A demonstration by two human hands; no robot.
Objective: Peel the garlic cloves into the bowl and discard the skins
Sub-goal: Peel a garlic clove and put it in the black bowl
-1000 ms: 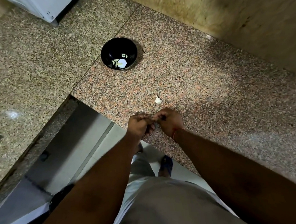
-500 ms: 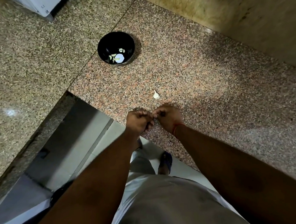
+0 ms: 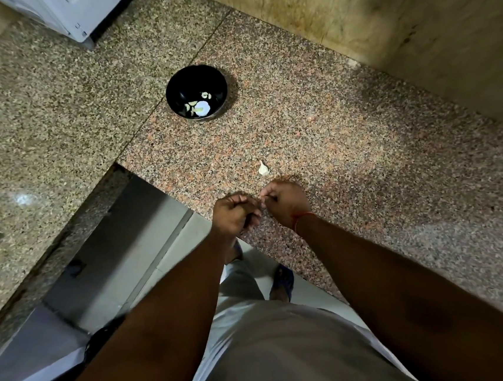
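I can't see what my curled fingers (image 3: 247, 204) pinch (both hands closed over it); the bits in the bowl (image 3: 196, 92) are too small to tell.

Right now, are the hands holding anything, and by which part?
Both hands, left hand and right hand, are curled with fingertips meeting over the counter. Something small seems pinched between them, but it is hidden; the place of the grip cannot be told.
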